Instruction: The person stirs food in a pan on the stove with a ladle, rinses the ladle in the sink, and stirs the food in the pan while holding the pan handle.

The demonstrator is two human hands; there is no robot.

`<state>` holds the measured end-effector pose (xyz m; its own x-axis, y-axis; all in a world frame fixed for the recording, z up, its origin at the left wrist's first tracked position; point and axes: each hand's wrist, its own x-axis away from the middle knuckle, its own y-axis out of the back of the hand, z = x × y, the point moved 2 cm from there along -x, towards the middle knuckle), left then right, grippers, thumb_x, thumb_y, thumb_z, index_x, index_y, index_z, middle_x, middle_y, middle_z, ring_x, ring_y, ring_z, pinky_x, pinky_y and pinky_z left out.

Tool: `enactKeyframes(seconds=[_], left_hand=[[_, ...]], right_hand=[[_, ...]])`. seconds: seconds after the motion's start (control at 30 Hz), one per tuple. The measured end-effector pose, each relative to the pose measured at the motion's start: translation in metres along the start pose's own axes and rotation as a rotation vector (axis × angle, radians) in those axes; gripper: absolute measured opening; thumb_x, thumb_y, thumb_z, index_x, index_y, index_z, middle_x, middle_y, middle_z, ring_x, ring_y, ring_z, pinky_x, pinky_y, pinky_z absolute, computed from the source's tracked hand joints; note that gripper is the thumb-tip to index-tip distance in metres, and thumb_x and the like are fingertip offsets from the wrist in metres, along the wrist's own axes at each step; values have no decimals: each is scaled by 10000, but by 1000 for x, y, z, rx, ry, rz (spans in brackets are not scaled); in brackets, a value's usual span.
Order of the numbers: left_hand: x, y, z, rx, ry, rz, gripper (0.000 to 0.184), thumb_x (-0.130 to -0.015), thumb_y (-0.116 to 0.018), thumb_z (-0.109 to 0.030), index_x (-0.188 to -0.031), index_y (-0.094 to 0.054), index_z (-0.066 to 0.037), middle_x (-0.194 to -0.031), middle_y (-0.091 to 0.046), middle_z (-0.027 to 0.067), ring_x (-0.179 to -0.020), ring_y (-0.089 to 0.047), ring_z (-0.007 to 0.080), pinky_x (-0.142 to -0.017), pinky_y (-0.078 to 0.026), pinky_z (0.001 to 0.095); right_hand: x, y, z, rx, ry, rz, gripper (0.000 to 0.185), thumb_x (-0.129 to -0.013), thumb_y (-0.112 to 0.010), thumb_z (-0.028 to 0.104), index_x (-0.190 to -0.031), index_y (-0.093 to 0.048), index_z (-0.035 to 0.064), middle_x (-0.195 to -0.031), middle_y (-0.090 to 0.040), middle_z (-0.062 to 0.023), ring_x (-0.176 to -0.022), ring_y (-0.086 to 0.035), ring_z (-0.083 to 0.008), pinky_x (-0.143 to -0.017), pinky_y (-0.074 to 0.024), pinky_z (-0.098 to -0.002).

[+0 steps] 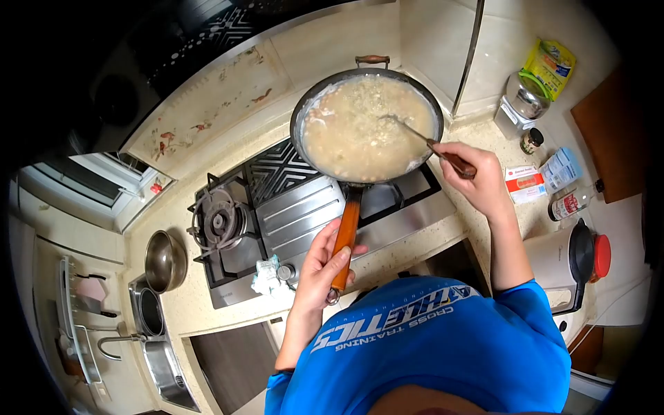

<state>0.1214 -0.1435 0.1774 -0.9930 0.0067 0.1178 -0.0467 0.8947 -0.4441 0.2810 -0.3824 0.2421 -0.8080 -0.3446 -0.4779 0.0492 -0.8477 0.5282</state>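
A large dark wok [299, 138] sits over the right side of the stove, full of a pale, cloudy liquid with small bits [366, 131]. Its wooden handle [350, 225] points toward my body, and my left hand [330, 266] is wrapped around the lower part of it. My right hand [477, 176] grips the brown handle of a metal utensil [420, 135] at the wok's right rim. The utensil's far end is dipped in the liquid, so its head is hidden.
Left of the wok are a bare burner [220, 221], a crumpled cloth [267, 277], a metal bowl [166, 261] and a sink [166, 366]. On the right counter stand a small jar [532, 140], a red-and-white box [526, 184], a bottle [568, 205] and a white appliance [550, 266].
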Motion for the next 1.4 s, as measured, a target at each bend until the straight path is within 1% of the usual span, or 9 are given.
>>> enactKeyframes(seconds=[0.03, 0.23, 0.47, 0.57, 0.63, 0.77, 0.93, 1.23, 1.4], left_hand=[[1, 0, 0, 14, -23, -21, 513, -909, -515, -114, -1377, -309, -74, -1309, -455, 125, -1076, -555, 241, -574, -468, 231], [4, 2, -3, 6, -3, 2, 495, -919, -505, -122, -1373, -314, -76, -1310, -452, 127, -1074, -559, 249, -577, -473, 239], [4, 5, -1, -12, -18, 39, 494, -919, -509, -122, -1371, -315, -74, -1311, -453, 127, -1066, -564, 249, -579, -470, 235], [4, 3, 0, -12, -29, 10, 493, -918, -512, -125, -1369, -320, -74, -1312, -453, 127, -1060, -567, 248, -578, -469, 236], [6, 0, -2, -13, -37, 1, 488, -920, -508, -132, -1368, -324, -70, -1313, -451, 131, -1062, -565, 246, -577, -467, 234], [5, 1, 2, 53, -31, -12, 487, -934, -476, -97, -1382, -288, -63, -1369, -389, 116, -1079, -540, 209, -577, -447, 226], [9, 2, 7, 94, -34, -7, 480, -938, -468, -105, -1382, -291, -65, -1371, -390, 112, -1084, -536, 216, -583, -447, 230], [12, 4, -1, -19, -38, 27, 484, -924, -496, -129, -1372, -320, -79, -1326, -438, 126, -1068, -557, 250, -575, -472, 237], [11, 1, -1, -7, -15, -13, 492, -923, -502, -137, -1374, -317, -75, -1297, -462, 121, -1058, -563, 244, -567, -462, 240]], right_hand=[[-1, -4, -3, 0, 1, 7, 200, -781, -649, 80, -973, -644, 25, -748, -657, -130, -632, -654, -162, -594, -498, -252], [-24, -28, 3, 5, 65, 9, 191, -788, -655, 105, -963, -635, 31, -752, -652, -138, -634, -643, -200, -600, -485, -263], [-13, -58, 4, -204, 60, 87, 203, -810, -635, 55, -1006, -623, 3, -821, -672, -103, -719, -627, -104, -657, -491, -240], [-8, -42, 20, -215, 54, 152, 225, -808, -628, 21, -1032, -622, 2, -875, -678, -79, -768, -624, -80, -702, -500, -229], [-8, -26, 23, -238, -44, 244, 218, -811, -619, 19, -1029, -619, -6, -883, -676, -81, -787, -627, -85, -716, -503, -231], [-5, 2, 26, -133, -8, 272, 204, -801, -612, 18, -1002, -623, -12, -832, -672, -85, -753, -628, -89, -674, -502, -224], [2, 4, 15, -116, 9, 164, 195, -795, -615, 23, -987, -623, -11, -761, -660, -81, -725, -632, -89, -654, -500, -228], [-21, -32, -7, -88, 79, 27, 210, -821, -637, 97, -1011, -621, 7, -814, -670, -115, -745, -646, -126, -677, -500, -247], [-42, -47, -9, -202, 52, 72, 221, -830, -632, 83, -1034, -610, 1, -878, -674, -111, -787, -644, -134, -716, -500, -250]])
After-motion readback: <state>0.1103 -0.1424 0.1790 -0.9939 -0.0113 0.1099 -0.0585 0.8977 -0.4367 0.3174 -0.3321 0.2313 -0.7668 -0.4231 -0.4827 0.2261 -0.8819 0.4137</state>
